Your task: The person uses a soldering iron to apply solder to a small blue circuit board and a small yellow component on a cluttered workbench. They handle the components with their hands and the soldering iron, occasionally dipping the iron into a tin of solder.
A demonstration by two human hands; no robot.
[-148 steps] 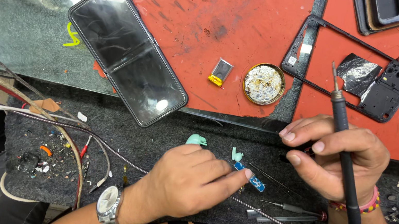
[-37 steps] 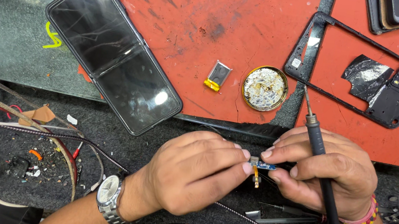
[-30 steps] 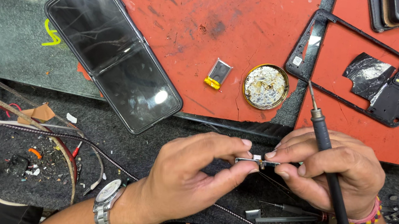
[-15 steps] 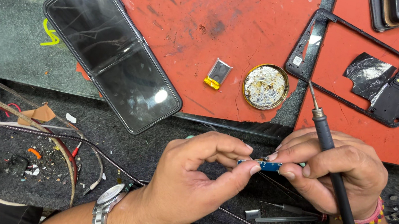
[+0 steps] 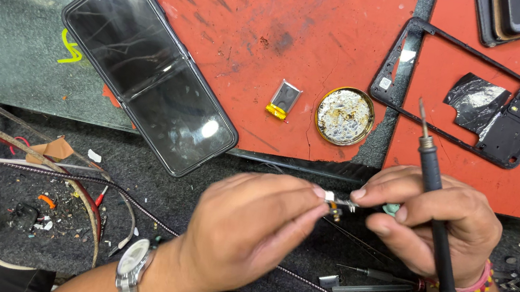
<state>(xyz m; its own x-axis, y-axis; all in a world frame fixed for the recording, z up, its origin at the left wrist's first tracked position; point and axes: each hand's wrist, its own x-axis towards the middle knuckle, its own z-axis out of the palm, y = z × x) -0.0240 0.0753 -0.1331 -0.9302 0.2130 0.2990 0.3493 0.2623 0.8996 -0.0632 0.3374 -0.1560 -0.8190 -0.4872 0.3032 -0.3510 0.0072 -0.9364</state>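
Near the front edge of the desk (image 5: 154, 172), my left hand (image 5: 241, 231) and right hand (image 5: 429, 220) pinched a small metal connector (image 5: 337, 206) between closed fingers; the soldering iron (image 5: 434, 211) lay tucked in my right palm, tip up. Holding it well meant light, steady pressure, the hot tip kept clear.

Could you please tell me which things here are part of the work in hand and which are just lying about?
In hand:
left hand
right hand
small metal part
soldering iron

Lying about:
foldable phone
round tin
black phone frame
small yellow-ended component
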